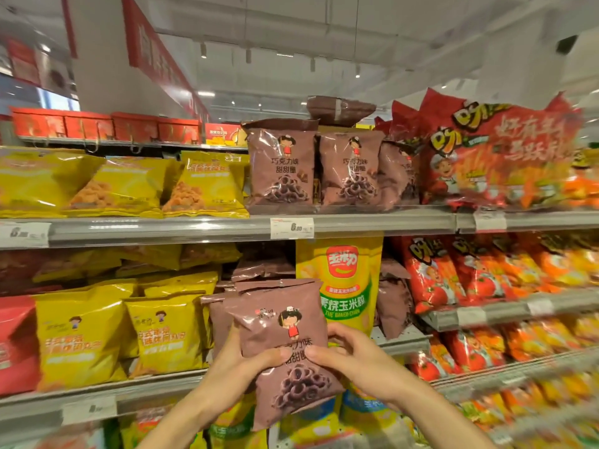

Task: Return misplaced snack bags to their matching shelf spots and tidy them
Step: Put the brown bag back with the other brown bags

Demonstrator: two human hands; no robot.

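Observation:
I hold a brown bag of chocolate rings (285,338) in front of the middle shelf, tilted a little to the left. My left hand (240,367) grips its left side and my right hand (350,358) its right side, thumbs meeting on the front. Behind it more brown bags (259,270) lie in a loose pile on the middle shelf. On the upper shelf three matching brown bags (282,170) stand upright in a row, with one more brown bag (340,110) lying flat on top.
A tall yellow-green corn bag (343,286) stands among the brown bags on the middle shelf. Yellow bags (123,186) fill the left of both shelves. Red bags (496,153) fill the right side. A price tag (291,228) hangs on the upper shelf rail.

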